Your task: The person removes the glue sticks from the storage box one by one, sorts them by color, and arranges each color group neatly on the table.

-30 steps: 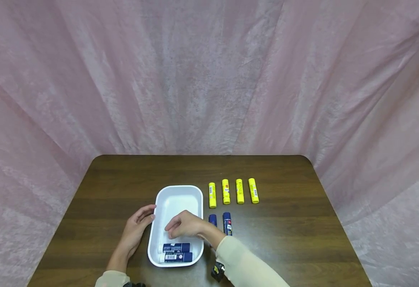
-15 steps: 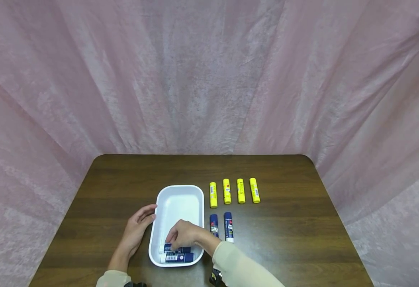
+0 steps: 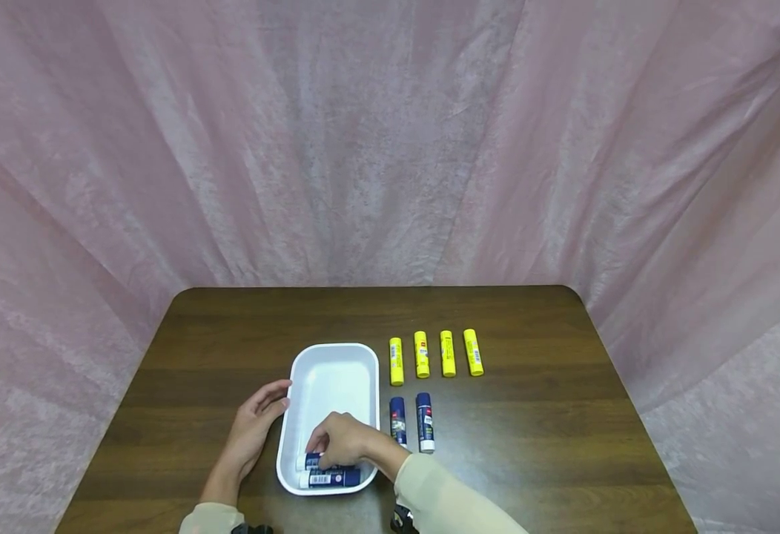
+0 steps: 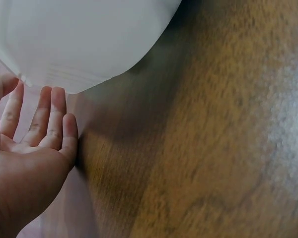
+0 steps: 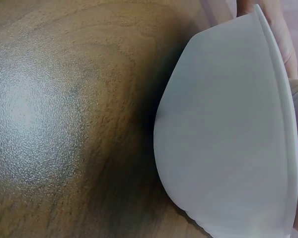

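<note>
**Blue glue sticks laid side by side at the near end of the white tray**

Two blue glue sticks (image 3: 326, 472) lie crosswise in the near end of the white tray (image 3: 328, 363), tight against each other and against the near wall, which leaves the far end of the tray bare. The right hand (image 3: 340, 439) is lowered over them with its fingers curled down onto the farther stick; whether they pinch it or only touch it cannot be told from above. The left hand (image 3: 254, 424) rests on the worktop (image 3: 530, 445) with relaxed, straight fingers against the tray's left wall, a position that would brace the light tray against sliding.

Just right of the tray, two more blue sticks (image 3: 411, 423) lie parallel, lengthwise. Beyond them a row of four yellow glue sticks (image 3: 434, 356) lies evenly spaced, sorted apart by colour. A pink cloth backdrop (image 3: 390, 148) hangs behind.
</note>
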